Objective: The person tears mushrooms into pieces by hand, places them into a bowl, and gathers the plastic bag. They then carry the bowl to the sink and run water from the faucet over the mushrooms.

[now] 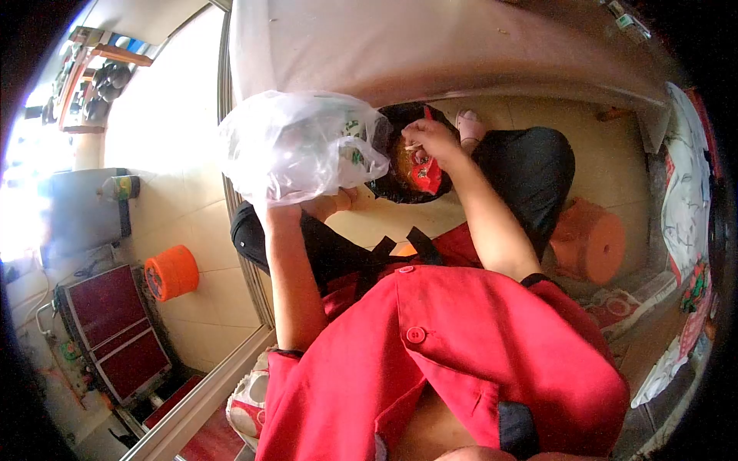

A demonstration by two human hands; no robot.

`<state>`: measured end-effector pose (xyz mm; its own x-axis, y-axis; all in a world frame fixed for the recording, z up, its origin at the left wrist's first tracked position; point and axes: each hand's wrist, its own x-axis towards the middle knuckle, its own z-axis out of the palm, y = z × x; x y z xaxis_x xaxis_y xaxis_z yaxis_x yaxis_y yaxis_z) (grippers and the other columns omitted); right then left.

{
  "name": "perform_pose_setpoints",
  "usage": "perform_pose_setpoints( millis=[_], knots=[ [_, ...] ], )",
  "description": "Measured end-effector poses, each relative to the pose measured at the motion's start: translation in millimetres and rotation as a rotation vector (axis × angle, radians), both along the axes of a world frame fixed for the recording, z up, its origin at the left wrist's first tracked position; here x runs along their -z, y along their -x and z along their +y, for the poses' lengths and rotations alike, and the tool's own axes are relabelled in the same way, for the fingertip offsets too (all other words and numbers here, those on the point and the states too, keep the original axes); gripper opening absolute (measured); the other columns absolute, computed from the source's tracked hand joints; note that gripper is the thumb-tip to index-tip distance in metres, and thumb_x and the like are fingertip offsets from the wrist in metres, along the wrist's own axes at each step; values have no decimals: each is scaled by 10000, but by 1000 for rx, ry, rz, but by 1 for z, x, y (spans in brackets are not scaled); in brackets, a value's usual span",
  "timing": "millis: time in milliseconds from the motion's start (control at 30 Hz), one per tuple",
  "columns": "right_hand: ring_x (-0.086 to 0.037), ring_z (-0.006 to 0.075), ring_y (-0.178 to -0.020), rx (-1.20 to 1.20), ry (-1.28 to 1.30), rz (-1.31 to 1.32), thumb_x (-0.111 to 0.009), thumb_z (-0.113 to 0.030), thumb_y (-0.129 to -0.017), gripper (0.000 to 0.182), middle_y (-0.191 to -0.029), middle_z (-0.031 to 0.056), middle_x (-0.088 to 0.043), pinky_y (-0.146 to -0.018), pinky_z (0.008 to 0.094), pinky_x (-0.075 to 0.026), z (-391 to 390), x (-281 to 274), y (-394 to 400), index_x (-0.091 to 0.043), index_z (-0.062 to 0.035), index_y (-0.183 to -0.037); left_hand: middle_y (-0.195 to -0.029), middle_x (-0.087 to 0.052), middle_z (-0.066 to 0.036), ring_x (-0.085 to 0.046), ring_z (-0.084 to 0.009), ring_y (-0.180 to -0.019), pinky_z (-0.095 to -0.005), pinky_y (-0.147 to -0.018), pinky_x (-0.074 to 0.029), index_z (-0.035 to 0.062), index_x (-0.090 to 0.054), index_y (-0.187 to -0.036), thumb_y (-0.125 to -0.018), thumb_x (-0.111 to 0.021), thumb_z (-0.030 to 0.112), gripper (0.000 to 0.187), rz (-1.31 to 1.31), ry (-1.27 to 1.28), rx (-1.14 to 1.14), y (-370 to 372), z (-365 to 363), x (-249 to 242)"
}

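A large translucent white plastic bag (296,146) with green print is at the upper centre-left. My left hand (283,217) is at its lower edge, mostly hidden by the plastic, so its fingers do not show. Right of the bag, a bin with a black liner (396,190) stands on the floor between my legs, with a red wrapper (425,177) and brownish waste in it. Over this bin my right hand (434,144) is closed, its fingertips pinched around something small and pale that I cannot make out.
Orange plastic stools (171,273) stand on the tiled floor at left and right (588,242). A sliding-door track (250,280) runs along my left. Pale draped sheeting (453,50) hangs ahead. At far left are a dark red panelled cabinet (115,330) and a shoe rack (77,81).
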<state>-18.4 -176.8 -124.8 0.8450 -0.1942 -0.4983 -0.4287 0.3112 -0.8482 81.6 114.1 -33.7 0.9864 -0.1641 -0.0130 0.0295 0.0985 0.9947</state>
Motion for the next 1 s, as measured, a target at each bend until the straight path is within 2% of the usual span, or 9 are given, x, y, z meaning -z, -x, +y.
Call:
perform_pose_setpoints(
  millis=[33,167,233,400,467,533,767,833,1000],
  knots=[
    [-545,100,-647,-81,195,-57,-642,-254,-867,222,-777,-1,-598,-549,249,-435,4,13,-1,-621,-62,-978,-1275,-520,-104,-487,-227,-1174,-351,-1028,-382,25,-455,-1300,-941,-485,277,440,238,514,-66,-2,1,0],
    [-578,126,-753,-225,606,-106,-624,-315,-884,390,-890,38,-631,-656,284,-471,11,19,-2,-583,-1,-1112,-1256,-514,-140,-529,-263,-1114,-391,-908,-493,34,-421,-1330,-950,-491,274,455,-429,-720,177,8,6,-14],
    [-581,125,-746,-261,618,-54,-613,-295,-896,384,-894,67,-648,-680,276,-475,4,17,-5,-584,10,-1128,-1276,-510,-149,-517,-299,-1139,-454,-930,-485,29,-407,-1346,-936,-525,294,502,310,603,130,5,20,1],
    [-596,138,-759,-11,459,-207,-598,-257,-901,336,-933,99,-657,-709,278,-482,-2,-29,-7,-606,17,-1096,-1289,-474,-211,-512,-349,-1129,-540,-1019,-396,-20,-396,-1329,-962,-451,405,564,367,604,59,-5,45,-28],
    [-618,326,-997,-280,773,-277,-588,-314,-882,396,-1082,230,-628,-863,412,-475,7,-20,-8,-616,15,-1102,-1270,-518,-169,-492,-344,-1187,-546,-974,-425,24,-468,-1294,-940,-508,343,478,370,684,-65,-19,65,-19],
    [-596,357,-1035,-256,1148,-270,-590,-353,-880,405,-1104,219,-618,-897,437,-464,14,-5,-2,-622,-26,-1117,-1238,-533,-176,-502,-343,-1167,-559,-971,-425,12,-500,-1246,-938,-515,300,422,412,734,-177,-25,65,-26],
    [-645,263,-935,212,1099,-653,-554,-216,-940,241,-1045,158,-649,-806,363,-522,-42,-157,-8,-636,-13,-1040,-1168,-571,-175,-545,-307,-1101,-471,-939,-468,26,-532,-1207,-907,-555,279,393,322,850,13,-46,76,-3],
    [-639,261,-971,237,1480,-642,-536,-286,-948,314,-1103,144,-637,-834,355,-527,-93,-167,-26,-609,-15,-1089,-1158,-576,-168,-551,-301,-1088,-464,-927,-471,30,-536,-1201,-903,-559,285,393,321,850,-6,-50,75,0],
    [-114,402,-1408,44,1372,98,-285,-777,-830,987,-1545,178,79,-1110,589,-195,-206,-124,-50,-70,-75,-1489,-1133,-589,-148,-565,-285,-1054,-445,-896,-478,41,-547,-1187,-894,-568,299,392,277,803,-49,-58,76,4]
  ],
)
